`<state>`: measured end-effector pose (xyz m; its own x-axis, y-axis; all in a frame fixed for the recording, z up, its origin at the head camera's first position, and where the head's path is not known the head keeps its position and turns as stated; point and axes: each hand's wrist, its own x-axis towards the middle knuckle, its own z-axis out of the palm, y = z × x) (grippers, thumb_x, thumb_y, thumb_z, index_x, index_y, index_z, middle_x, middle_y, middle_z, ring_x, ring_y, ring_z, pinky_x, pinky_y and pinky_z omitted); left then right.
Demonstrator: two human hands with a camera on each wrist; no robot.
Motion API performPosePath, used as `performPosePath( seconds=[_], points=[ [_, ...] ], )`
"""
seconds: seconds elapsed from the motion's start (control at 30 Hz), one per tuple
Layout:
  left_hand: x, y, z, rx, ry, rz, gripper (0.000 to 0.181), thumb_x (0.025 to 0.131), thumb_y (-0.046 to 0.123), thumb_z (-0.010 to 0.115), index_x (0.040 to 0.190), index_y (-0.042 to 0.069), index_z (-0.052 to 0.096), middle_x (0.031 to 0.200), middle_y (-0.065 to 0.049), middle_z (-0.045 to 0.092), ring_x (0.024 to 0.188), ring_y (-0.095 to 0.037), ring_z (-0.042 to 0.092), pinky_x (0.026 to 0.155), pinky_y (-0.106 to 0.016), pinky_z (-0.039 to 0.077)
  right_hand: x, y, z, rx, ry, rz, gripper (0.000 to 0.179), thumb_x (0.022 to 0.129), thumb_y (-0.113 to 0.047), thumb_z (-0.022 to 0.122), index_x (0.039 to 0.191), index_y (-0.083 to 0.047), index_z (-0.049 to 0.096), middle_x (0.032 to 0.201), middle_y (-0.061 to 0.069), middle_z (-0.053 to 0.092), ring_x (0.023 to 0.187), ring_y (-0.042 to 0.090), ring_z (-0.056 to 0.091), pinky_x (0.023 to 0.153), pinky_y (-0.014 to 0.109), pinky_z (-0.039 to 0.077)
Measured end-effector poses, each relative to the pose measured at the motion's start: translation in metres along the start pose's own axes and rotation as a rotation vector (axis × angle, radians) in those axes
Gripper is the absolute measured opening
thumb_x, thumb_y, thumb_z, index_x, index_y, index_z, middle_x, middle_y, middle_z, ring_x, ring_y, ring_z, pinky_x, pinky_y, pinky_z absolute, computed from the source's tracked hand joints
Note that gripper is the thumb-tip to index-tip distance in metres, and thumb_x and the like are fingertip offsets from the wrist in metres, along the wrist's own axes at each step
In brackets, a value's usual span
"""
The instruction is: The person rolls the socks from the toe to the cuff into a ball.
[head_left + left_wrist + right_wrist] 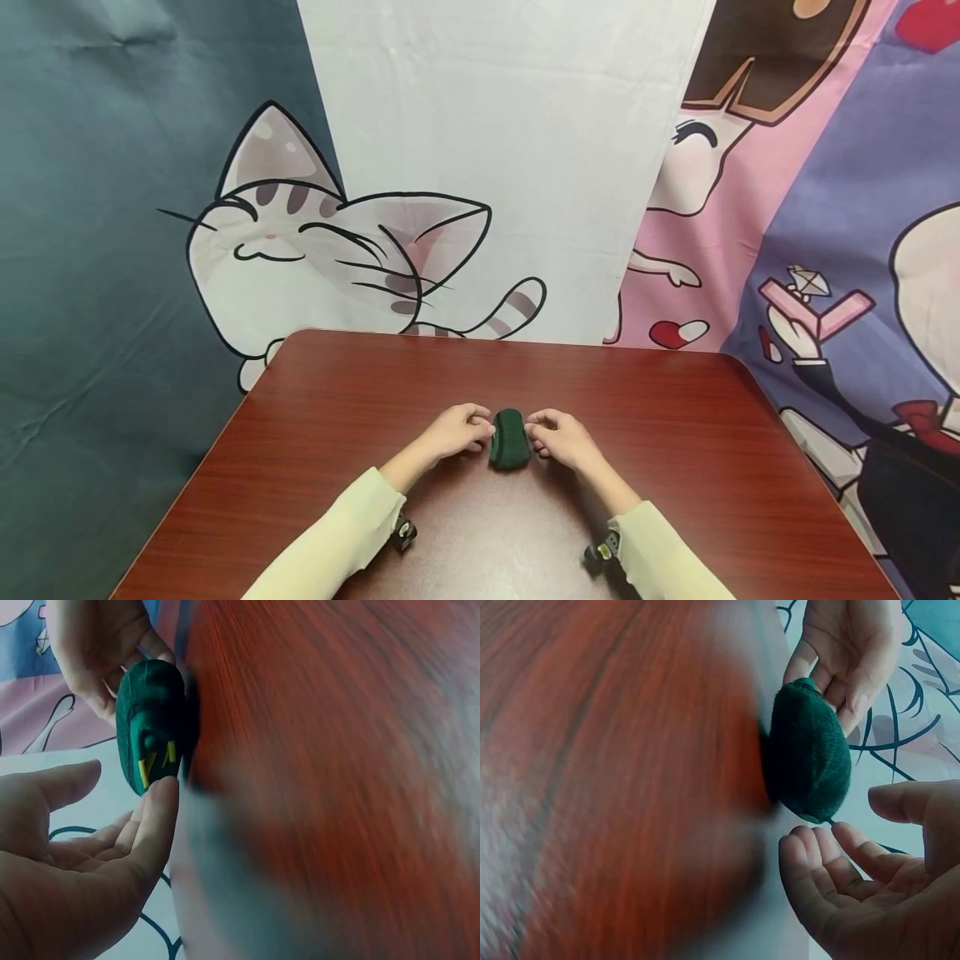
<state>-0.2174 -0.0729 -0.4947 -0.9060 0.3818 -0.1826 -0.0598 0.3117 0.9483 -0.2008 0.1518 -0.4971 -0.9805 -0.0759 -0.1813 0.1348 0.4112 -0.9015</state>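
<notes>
A dark green, soft fabric bundle with a fuzzy surface lies on the table between the two hands. In the left wrist view, the bundle has a small round bump and two yellow strips at its near end. My left hand is at its left side, thumb apart from the fingers, with a fingertip right at the yellow-striped end. On the other side is my right hand, its fingers loosely bent. The right wrist view shows these fingertips close to the bundle's plain rounded end.
The reddish-brown wooden table has rounded far corners. Behind it hangs a cloth backdrop with a cartoon cat and cartoon figures. Small black devices are worn on both wrists over pale sleeves.
</notes>
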Motion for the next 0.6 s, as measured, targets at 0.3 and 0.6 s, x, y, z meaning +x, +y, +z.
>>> performPosePath(
  seconds=[0.3, 0.6],
  points=[
    [-0.007, 0.003, -0.019, 0.181, -0.003, 0.055, 0.041, 0.099, 0.015, 0.065, 0.133, -0.005, 0.057, 0.114, -0.014, 0.070, 0.094, -0.031, 0.071, 0.079, -0.040, 0.060, 0.003, -0.002, -0.018, -0.127, 0.031, -0.031, 0.018, 0.094, -0.018, 0.069, 0.108, -0.007, 0.071, 0.082, 0.011, 0.070, 0.074, 0.022, 0.067, 0.068, 0.033, 0.056],
    [-0.014, 0.005, -0.039, 0.283, 0.025, 0.047, 0.038, 0.098, 0.016, 0.066, 0.131, -0.002, 0.060, 0.112, -0.009, 0.070, 0.090, -0.027, 0.070, 0.074, -0.033, 0.057, 0.004, -0.003, -0.035, -0.200, 0.035, -0.038, 0.022, 0.096, -0.020, 0.067, 0.113, -0.007, 0.070, 0.091, 0.012, 0.070, 0.082, 0.022, 0.066, 0.072, 0.030, 0.053]
  ],
)
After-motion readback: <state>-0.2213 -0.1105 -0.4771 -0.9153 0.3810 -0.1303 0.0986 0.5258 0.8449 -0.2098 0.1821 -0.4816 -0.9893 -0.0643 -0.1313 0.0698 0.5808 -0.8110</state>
